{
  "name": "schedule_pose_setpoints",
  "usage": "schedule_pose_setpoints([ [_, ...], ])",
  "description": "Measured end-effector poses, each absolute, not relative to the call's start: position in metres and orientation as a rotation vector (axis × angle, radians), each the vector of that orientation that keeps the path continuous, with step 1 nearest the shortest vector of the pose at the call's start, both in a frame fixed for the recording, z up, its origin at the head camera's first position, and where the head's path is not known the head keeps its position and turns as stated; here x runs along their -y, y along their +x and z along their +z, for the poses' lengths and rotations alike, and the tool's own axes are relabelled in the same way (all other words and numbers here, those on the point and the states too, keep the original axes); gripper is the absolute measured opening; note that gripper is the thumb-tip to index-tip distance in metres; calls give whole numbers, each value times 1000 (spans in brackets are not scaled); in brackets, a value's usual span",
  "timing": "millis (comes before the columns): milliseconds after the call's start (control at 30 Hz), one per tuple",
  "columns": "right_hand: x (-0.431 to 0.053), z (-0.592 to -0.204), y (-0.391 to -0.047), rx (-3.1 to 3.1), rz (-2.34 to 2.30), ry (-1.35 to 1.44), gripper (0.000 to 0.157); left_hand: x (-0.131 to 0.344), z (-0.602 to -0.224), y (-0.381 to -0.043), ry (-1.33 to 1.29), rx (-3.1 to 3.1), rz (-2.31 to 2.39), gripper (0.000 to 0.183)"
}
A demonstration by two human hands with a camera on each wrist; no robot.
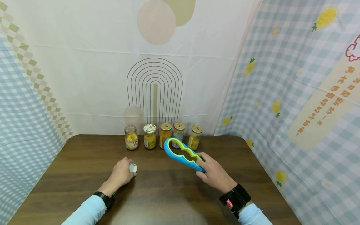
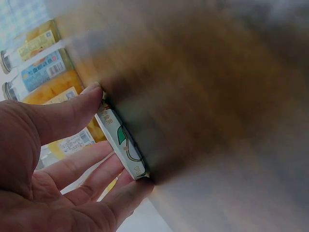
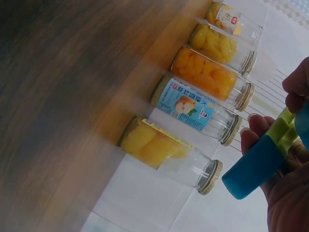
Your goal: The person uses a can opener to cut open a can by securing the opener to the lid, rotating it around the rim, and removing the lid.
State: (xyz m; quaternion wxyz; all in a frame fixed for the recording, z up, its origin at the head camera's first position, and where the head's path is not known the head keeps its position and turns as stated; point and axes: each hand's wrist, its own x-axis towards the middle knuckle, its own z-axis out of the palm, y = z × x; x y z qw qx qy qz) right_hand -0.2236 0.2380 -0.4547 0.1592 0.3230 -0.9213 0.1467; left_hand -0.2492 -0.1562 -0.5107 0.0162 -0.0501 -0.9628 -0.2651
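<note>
My left hand (image 1: 121,172) pinches a white jar lid (image 1: 133,167) by its rim, low over the table. In the left wrist view the lid (image 2: 121,140) is edge-on, with printed characters and a green leaf on its side, between thumb and fingertips. My right hand (image 1: 214,172) grips one end of a blue and lime-green jar opener (image 1: 181,159), whose scalloped loop points left towards the jars. An uncapped glass jar (image 1: 131,140) of yellow fruit stands beyond the left hand. Beside it is a jar (image 1: 150,137) with a white patterned lid.
Three more jars with gold lids continue the row to the right: one of orange fruit (image 3: 203,72), one with a blue label (image 3: 186,104) and one of yellow fruit (image 3: 152,142). They stand along the back of the brown wooden table (image 1: 157,193), before a white cloth (image 1: 98,78).
</note>
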Motion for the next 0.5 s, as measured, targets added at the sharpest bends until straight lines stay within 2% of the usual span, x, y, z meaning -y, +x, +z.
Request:
schedule_pose_setpoints([
  [500,-237,-453,-224,2612,406,946,23,172,-510,-284,-18,3017,-844,56],
])
